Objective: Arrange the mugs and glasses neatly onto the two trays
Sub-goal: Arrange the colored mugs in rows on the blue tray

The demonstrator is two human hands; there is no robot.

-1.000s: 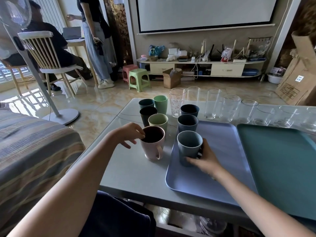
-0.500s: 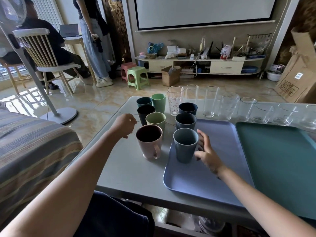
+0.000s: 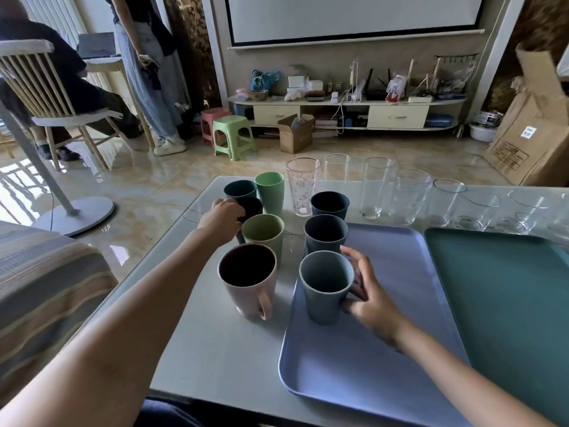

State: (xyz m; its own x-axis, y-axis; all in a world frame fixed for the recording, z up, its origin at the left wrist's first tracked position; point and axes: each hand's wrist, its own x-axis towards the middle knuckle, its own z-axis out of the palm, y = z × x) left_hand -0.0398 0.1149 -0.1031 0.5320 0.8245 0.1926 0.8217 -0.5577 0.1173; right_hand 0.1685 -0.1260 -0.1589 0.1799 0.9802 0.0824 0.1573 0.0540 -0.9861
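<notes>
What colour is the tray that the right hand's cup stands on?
Lavender blue tray, with the right hand on the grey-blue cup; clearest in the head view.

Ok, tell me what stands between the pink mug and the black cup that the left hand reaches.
In the head view, one thing: the olive green cup stands between the pink mug and the black cup at the left hand.
</notes>
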